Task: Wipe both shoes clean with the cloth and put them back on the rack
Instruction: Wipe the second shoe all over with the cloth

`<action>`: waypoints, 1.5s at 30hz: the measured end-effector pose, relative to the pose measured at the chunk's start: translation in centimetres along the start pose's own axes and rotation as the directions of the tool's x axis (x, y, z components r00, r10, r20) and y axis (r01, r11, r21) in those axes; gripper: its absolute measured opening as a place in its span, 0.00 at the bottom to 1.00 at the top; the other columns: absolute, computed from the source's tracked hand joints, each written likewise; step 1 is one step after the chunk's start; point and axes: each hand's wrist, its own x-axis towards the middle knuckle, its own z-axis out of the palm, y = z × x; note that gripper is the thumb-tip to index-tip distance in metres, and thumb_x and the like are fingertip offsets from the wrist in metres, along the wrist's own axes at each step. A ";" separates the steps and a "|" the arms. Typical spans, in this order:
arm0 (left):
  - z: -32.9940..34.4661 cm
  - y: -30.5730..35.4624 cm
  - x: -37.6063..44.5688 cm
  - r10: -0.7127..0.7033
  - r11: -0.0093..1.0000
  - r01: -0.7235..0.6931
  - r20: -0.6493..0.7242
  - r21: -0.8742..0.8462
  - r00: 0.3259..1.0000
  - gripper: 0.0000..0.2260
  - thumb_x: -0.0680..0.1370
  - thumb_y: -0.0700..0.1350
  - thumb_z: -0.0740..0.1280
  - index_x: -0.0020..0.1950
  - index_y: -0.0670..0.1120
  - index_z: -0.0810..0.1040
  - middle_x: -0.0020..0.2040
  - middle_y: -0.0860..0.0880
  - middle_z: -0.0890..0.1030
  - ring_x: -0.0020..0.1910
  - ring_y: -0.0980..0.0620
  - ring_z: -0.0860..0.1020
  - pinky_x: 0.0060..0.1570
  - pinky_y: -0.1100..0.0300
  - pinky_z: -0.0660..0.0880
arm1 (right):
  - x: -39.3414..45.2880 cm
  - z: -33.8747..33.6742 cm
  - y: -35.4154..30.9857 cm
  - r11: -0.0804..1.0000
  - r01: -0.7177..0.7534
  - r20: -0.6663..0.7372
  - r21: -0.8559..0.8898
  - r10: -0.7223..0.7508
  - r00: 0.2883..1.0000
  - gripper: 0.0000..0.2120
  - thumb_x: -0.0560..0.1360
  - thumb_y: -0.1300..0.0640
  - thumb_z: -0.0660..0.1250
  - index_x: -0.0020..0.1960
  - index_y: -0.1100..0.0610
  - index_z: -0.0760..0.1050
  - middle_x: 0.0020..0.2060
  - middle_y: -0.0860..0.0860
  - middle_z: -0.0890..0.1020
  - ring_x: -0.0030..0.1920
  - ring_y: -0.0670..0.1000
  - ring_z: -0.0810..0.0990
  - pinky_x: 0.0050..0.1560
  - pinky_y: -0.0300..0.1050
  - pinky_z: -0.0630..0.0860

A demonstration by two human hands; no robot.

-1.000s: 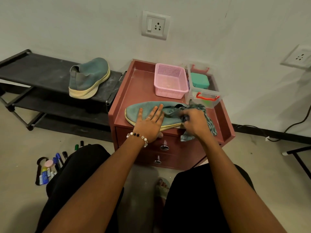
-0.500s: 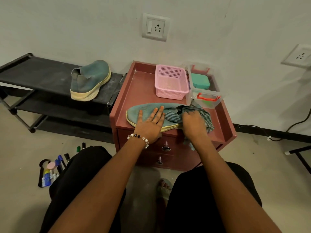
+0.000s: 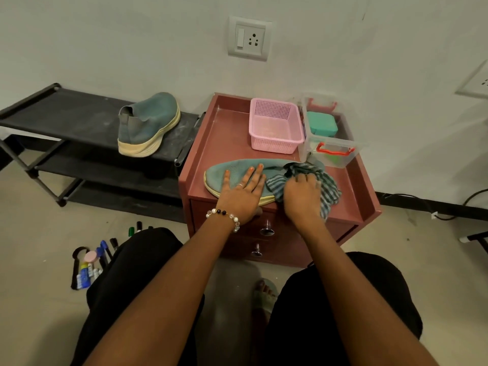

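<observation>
A teal shoe (image 3: 235,169) with a cream sole lies on its side along the front of the red drawer cabinet (image 3: 227,133), toe to the left. My left hand (image 3: 244,192) presses flat on its front half with straight fingers. My right hand (image 3: 302,192) grips a striped teal cloth (image 3: 330,188) bunched over the shoe's heel end, hiding that part. The second teal shoe (image 3: 148,125) stands upright on the top shelf of the black rack (image 3: 66,114) to the left.
A pink basket (image 3: 274,125) and a clear box with red handles (image 3: 330,143) stand at the cabinet's back. Pens and small bottles (image 3: 92,262) lie on the floor at left. My knees frame the cabinet's drawers. A wall socket is above.
My right hand has slid the cloth leftward along the shoe's heel end, closer to my left hand. The left hand stays pressed on the shoe.
</observation>
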 end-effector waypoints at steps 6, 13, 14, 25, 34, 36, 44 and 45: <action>-0.2 -0.2 -0.1 0.026 0.999 -0.026 0.004 -0.033 1.000 0.37 0.79 0.59 0.59 0.79 0.47 0.43 0.77 0.49 0.32 0.77 0.51 0.37 0.69 0.31 0.41 | 0.0 -0.6 0.5 0.971 0.139 0.020 0.192 -0.146 0.989 0.15 0.73 0.65 0.61 0.56 0.56 0.78 0.54 0.54 0.80 0.60 0.58 0.74 0.59 0.52 0.69; -0.3 -0.2 0.0 0.007 1.000 -0.006 0.016 -0.022 1.000 0.39 0.79 0.59 0.59 0.78 0.46 0.39 0.77 0.49 0.32 0.77 0.52 0.38 0.69 0.32 0.42 | 0.0 0.5 1.0 0.995 -0.079 -0.050 -0.055 0.077 0.996 0.14 0.76 0.67 0.57 0.59 0.62 0.74 0.58 0.58 0.75 0.67 0.61 0.65 0.71 0.69 0.44; -0.3 -0.1 0.0 0.004 1.000 -0.004 0.018 -0.019 1.000 0.39 0.79 0.59 0.60 0.78 0.46 0.39 0.77 0.49 0.32 0.77 0.52 0.38 0.69 0.32 0.42 | -0.1 0.7 0.3 0.995 -0.080 -0.011 -0.053 0.080 0.997 0.15 0.77 0.66 0.56 0.62 0.64 0.72 0.61 0.60 0.72 0.68 0.62 0.63 0.72 0.68 0.47; -0.3 -0.1 -0.1 0.023 1.000 -0.023 0.015 -0.021 1.000 0.33 0.81 0.58 0.56 0.79 0.46 0.46 0.77 0.48 0.32 0.77 0.51 0.37 0.68 0.31 0.41 | 0.7 -0.1 -0.2 0.909 0.170 0.040 0.381 -0.200 0.979 0.11 0.68 0.68 0.63 0.48 0.61 0.78 0.47 0.58 0.81 0.52 0.61 0.77 0.51 0.53 0.76; -0.2 0.1 0.2 -0.013 0.999 0.014 0.014 -0.035 1.000 0.38 0.79 0.58 0.59 0.78 0.45 0.39 0.77 0.48 0.33 0.77 0.51 0.38 0.68 0.31 0.42 | 1.1 1.4 2.4 0.995 0.034 -0.105 -0.098 -0.045 0.993 0.16 0.76 0.66 0.56 0.62 0.61 0.72 0.59 0.57 0.73 0.67 0.59 0.65 0.72 0.66 0.41; -0.3 0.2 0.2 -0.017 0.999 0.018 0.015 -0.031 1.000 0.38 0.79 0.58 0.59 0.78 0.45 0.39 0.77 0.47 0.33 0.77 0.50 0.38 0.68 0.31 0.42 | 1.2 1.6 1.5 0.996 0.023 -0.025 -0.088 -0.026 0.999 0.17 0.77 0.65 0.54 0.65 0.64 0.68 0.62 0.61 0.71 0.68 0.62 0.63 0.73 0.64 0.49; -0.4 0.3 0.4 -0.018 0.999 0.020 0.044 -0.043 0.999 0.34 0.80 0.58 0.57 0.79 0.45 0.46 0.77 0.47 0.31 0.76 0.49 0.35 0.68 0.30 0.40 | 1.8 -0.4 -0.6 0.968 0.153 0.031 0.199 -0.162 0.986 0.11 0.71 0.64 0.62 0.52 0.64 0.76 0.52 0.61 0.80 0.55 0.63 0.76 0.52 0.53 0.75; -0.4 0.3 0.3 -0.012 0.999 0.014 0.046 -0.037 0.999 0.32 0.81 0.58 0.56 0.79 0.45 0.48 0.76 0.47 0.31 0.76 0.49 0.35 0.67 0.30 0.40 | 1.6 -0.4 -0.7 0.937 0.166 0.021 0.308 -0.181 0.983 0.11 0.69 0.66 0.62 0.50 0.62 0.77 0.50 0.60 0.81 0.53 0.62 0.77 0.50 0.51 0.75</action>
